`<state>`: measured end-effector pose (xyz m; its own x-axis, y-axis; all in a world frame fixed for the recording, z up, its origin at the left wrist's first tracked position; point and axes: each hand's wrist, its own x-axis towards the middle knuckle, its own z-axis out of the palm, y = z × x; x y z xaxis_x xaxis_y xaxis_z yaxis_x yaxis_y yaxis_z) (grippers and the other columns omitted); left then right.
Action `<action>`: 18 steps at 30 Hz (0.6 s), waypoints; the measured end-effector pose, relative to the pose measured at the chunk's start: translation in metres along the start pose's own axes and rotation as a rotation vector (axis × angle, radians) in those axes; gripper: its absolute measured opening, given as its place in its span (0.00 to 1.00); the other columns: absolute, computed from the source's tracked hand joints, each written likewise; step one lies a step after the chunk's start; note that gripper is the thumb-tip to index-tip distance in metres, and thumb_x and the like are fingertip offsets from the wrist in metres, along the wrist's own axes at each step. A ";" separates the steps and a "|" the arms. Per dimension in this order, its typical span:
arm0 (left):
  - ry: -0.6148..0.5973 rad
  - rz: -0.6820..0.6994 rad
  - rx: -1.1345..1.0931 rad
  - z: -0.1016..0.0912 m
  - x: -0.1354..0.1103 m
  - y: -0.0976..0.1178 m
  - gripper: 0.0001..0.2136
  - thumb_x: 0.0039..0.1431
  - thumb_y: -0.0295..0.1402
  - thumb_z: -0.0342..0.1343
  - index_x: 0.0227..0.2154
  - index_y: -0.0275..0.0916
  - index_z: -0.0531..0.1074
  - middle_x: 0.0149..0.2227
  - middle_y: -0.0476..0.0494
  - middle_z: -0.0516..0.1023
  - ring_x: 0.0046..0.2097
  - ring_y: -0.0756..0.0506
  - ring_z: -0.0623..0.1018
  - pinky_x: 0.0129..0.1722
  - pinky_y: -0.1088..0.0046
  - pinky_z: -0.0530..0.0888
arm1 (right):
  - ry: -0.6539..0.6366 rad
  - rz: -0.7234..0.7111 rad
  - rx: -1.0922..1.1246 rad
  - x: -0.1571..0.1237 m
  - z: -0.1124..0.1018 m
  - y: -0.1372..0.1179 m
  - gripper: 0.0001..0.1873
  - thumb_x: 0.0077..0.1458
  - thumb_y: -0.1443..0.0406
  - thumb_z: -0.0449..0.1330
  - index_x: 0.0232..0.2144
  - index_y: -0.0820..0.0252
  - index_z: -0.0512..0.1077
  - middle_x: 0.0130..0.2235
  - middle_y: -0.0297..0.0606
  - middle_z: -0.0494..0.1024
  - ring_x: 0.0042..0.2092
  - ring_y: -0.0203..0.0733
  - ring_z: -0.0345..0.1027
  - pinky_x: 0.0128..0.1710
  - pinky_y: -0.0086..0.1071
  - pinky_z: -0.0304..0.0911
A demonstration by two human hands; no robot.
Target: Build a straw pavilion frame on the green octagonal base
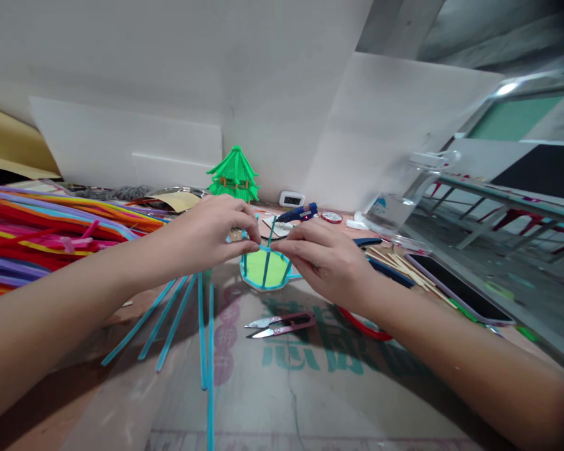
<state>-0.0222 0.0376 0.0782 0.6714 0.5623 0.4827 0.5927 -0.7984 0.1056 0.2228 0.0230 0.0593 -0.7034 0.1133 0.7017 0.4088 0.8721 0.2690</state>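
Observation:
My left hand [211,235] and my right hand [326,257] meet over a small frame [267,270] of teal pipe cleaners with a green base. Each hand pinches the same teal pipe cleaner [264,247] at the frame's top edge, fingers closed. Upright teal posts rise from the base between my fingertips. Several loose teal pipe cleaners [202,326] lie fanned out on the cardboard under my left forearm. Small thread snips [282,324] lie just in front of the frame.
A pile of many-coloured pipe cleaners [42,238] fills the left. A green pipe-cleaner pagoda [234,175] stands at the back. A blue glue gun [298,215], wooden sticks [404,266], a phone [458,288] and a clear plastic jug [407,194] are to the right.

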 end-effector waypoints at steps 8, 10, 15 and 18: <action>-0.001 -0.007 -0.015 0.000 0.000 0.000 0.07 0.63 0.38 0.58 0.35 0.44 0.80 0.42 0.45 0.81 0.47 0.42 0.78 0.48 0.64 0.71 | -0.028 0.016 -0.007 0.002 -0.001 0.000 0.12 0.65 0.73 0.55 0.40 0.66 0.79 0.34 0.44 0.78 0.35 0.41 0.67 0.36 0.35 0.65; -0.005 -0.004 -0.005 0.000 0.000 0.000 0.08 0.63 0.39 0.58 0.35 0.44 0.80 0.42 0.45 0.81 0.47 0.42 0.78 0.48 0.64 0.71 | -0.060 0.053 0.010 0.004 -0.007 0.002 0.11 0.65 0.70 0.55 0.41 0.66 0.79 0.36 0.45 0.79 0.38 0.42 0.69 0.40 0.37 0.65; -0.025 0.000 0.008 -0.003 -0.001 -0.002 0.08 0.64 0.40 0.58 0.38 0.45 0.80 0.44 0.44 0.80 0.48 0.40 0.78 0.49 0.61 0.70 | -0.107 0.354 0.159 0.005 -0.027 0.005 0.12 0.63 0.62 0.61 0.46 0.64 0.76 0.42 0.44 0.80 0.44 0.44 0.71 0.44 0.37 0.65; -0.011 0.000 -0.002 -0.009 -0.002 0.004 0.10 0.65 0.41 0.57 0.42 0.46 0.80 0.46 0.44 0.80 0.49 0.40 0.77 0.49 0.59 0.70 | -0.086 0.535 0.279 -0.007 -0.026 0.001 0.13 0.62 0.60 0.62 0.44 0.63 0.75 0.36 0.38 0.78 0.35 0.38 0.68 0.36 0.33 0.64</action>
<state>-0.0248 0.0316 0.0854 0.6763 0.5643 0.4735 0.5919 -0.7989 0.1068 0.2430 0.0110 0.0722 -0.4916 0.5985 0.6326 0.5588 0.7739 -0.2979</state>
